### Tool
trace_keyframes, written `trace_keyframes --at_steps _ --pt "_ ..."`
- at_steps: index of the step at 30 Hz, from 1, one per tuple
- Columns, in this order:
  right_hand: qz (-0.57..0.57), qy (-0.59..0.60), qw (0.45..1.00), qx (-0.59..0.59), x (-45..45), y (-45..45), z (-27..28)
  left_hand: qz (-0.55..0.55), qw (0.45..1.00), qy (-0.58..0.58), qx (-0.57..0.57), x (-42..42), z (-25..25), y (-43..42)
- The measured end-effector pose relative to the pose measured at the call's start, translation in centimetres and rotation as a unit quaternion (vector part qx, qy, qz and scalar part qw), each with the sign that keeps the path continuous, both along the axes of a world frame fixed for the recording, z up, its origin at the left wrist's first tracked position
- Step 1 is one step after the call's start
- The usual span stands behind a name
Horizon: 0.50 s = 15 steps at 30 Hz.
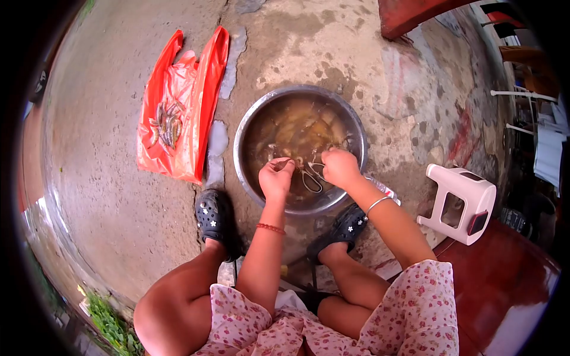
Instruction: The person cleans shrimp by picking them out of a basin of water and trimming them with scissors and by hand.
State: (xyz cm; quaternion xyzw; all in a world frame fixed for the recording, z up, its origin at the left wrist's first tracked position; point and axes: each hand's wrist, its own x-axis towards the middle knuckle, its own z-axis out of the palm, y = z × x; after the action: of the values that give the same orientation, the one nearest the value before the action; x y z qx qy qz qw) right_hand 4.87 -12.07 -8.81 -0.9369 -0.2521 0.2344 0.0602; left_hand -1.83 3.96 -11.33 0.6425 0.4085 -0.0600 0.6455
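Observation:
A round metal basin (359, 133) of murky brownish water stands on the ground, with pale and yellowish pieces in it that are hard to make out. My left hand (276, 178) is over the basin's near left part, fingers pinched near a small light item too small to name. My right hand (340, 168), at the near right, is closed around the scissors; their looped handles (312, 181) hang below it. A red plastic bag (205, 118) lies flat at the left, with several small greyish shrimp-like creatures (168, 126) on it.
A pale pink plastic stool (482, 204) lies at the right beside a dark red surface (516, 279). My feet in dark clogs (215, 218) flank the basin's near side. A red structure (409, 18) stands at the top right. Green plants (110, 320) grow at the lower left.

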Motion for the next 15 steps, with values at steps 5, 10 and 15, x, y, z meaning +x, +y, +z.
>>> trace_keyframes --at_steps 5,10,15 --pt "-0.005 0.119 0.991 -0.057 -3.3 1.9 -0.3 0.026 1.000 -0.007 -0.015 0.1 0.7 0.1" --pt "-0.007 0.028 0.997 -0.077 -4.9 1.5 -3.1 -0.234 0.930 0.075 0.273 -0.6 1.0 0.1" --pt "-0.043 0.153 0.983 -0.087 -1.6 1.2 3.1 -0.362 0.863 0.131 0.327 -1.2 -0.1 0.5"
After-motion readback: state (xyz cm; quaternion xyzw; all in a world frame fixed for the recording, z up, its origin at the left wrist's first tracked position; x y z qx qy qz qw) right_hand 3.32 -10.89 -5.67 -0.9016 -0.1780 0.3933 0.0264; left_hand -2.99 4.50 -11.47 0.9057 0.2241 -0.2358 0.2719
